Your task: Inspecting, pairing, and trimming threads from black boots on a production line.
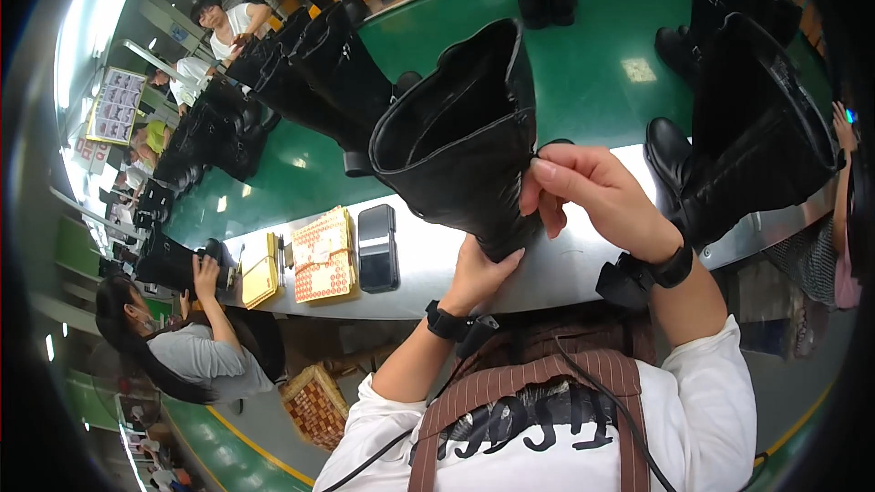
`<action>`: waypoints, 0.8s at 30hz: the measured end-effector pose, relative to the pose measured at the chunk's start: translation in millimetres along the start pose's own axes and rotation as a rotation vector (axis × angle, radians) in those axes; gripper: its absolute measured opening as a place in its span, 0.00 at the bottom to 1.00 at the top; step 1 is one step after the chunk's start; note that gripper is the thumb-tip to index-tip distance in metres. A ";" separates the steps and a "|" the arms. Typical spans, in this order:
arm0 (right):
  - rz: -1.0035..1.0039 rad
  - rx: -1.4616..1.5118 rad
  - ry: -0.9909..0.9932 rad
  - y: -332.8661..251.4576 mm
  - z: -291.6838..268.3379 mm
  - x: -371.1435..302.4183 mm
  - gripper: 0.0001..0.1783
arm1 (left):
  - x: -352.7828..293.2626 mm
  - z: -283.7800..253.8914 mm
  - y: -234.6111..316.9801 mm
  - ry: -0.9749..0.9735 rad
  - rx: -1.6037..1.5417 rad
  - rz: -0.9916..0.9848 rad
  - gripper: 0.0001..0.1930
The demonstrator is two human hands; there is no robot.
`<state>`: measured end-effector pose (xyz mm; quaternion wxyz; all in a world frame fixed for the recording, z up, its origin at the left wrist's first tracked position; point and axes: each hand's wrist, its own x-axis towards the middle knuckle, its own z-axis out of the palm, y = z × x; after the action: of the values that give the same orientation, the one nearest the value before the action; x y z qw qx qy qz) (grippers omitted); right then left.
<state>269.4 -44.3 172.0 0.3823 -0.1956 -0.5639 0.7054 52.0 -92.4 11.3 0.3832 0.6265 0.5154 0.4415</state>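
Observation:
A tall black boot (456,164) stands tilted in front of me, its wide top opening facing up toward me. Low on the boot, around the narrow ankle part, my left hand (483,275) is closed, with the thumb pressed along the leather. My right hand (592,191) is at the boot's right side near the upper shaft, thumb and forefinger pinched together. Something small and dark shows at those fingertips, too small to name. The boot's foot is mostly hidden behind its own shaft. Another tall black boot (752,141) stands right of my right hand.
On the metal ledge (419,287) to the left lie a dark phone-like case (377,248), sticker sheets (322,255) and a yellow pad (261,271). More black boots (319,73) line the green conveyor belt (602,64). Co-workers sit at left and across; a woven basket-like seat (315,405) is lower left.

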 end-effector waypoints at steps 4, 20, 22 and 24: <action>-0.431 -0.809 0.398 -30.9 6.6 4.3 0.09 | -1.2 2.8 -6.9 -0.005 -0.026 -0.070 0.35; -0.927 -1.029 0.195 -29.1 2.5 -14.2 0.09 | -20.7 25.4 -14.2 0.222 -0.273 -0.071 0.31; -0.712 -0.984 0.279 -24.3 4.3 -20.8 0.08 | -19.5 26.2 -12.2 0.265 -0.288 -0.068 0.32; -0.450 -0.801 0.249 -5.3 14.9 -8.3 0.17 | -17.6 25.3 -10.7 0.282 -0.259 -0.071 0.32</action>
<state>265.8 -59.9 180.0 0.4849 -0.2835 -0.7697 0.3034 71.3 -108.4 -9.4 0.4001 0.4852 0.5246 0.5739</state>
